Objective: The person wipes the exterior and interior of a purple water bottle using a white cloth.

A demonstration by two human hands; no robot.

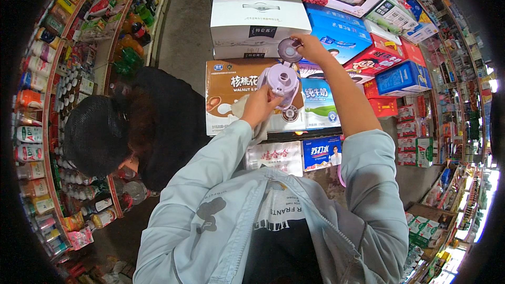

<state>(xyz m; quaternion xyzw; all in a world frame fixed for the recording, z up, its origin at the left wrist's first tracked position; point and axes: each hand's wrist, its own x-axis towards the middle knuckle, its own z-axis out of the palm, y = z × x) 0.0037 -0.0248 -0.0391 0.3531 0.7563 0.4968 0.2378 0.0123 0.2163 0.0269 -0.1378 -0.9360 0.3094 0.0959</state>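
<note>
A light purple drink bottle [281,81] with its flip lid [290,50] raised is in front of me, above the brown and blue drink cartons. My left hand [261,104] is at the near side of the bottle's top, its fingers closed on the rim, with a beige cloth [258,132] hanging beneath the hand. With its fingertips, my right hand [309,49] grips the edge of the raised lid. The bottle's lower part is mostly hidden by its top and my left hand.
Stacked cartons surround the bottle, among them a white carton [260,17] behind and a brown one [221,98] under it. A person in black [169,126] bends close at my left, by shelves of bottles [130,47]. More stocked shelves [453,98] run along the right.
</note>
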